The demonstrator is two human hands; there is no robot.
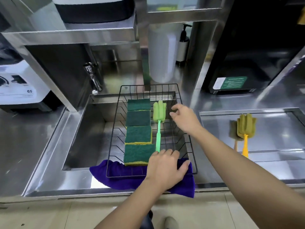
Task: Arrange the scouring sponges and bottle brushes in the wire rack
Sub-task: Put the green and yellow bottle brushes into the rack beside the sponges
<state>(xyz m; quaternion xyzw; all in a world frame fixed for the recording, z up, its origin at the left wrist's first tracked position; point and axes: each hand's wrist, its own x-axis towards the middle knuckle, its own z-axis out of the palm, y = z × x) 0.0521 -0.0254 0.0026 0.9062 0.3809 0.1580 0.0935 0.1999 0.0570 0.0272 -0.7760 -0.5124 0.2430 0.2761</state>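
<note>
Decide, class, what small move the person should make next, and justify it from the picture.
Probably swing the right hand, open and empty over the rack, across to the yellow brush on the counter to the right. Four sponges and the green brush already lie in the rack; the left hand rests on its near edge.

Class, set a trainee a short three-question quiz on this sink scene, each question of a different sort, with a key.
1. How many scouring sponges lie in the wire rack?
2. True or false: the yellow bottle brush is in the rack.
3. The left hand rests at the near end of: A the green bottle brush, B the tap, C the purple cloth.

Key: 1. four, in a row. 2. false; it lies on the counter to the right. 3. A.
</note>
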